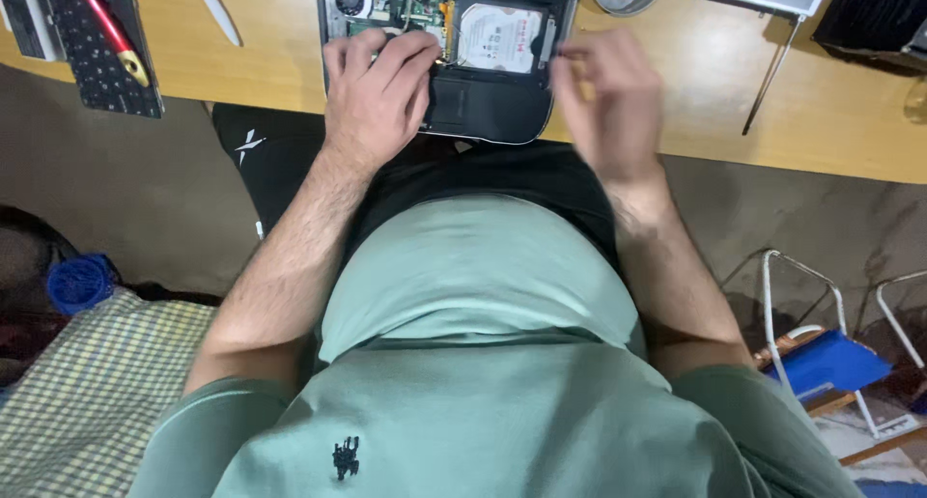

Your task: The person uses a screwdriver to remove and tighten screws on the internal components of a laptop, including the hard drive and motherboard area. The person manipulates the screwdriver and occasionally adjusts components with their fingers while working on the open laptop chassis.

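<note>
A: Laptop [449,58], base open, on surface [676,102] edge. Drive [500,38] inside.
B: Left hand [377,87] lies flat, fingers spread, just left of drive, touching boards. Right hand [603,92] blurred, loosely curled, empty, right of laptop; left nearer.

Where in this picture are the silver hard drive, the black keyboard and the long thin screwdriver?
hard drive [500,38], head view, on its flat silver top.
keyboard [97,49], head view, on its black keys.
screwdriver [772,71], head view, on the middle of its thin shaft.
</note>
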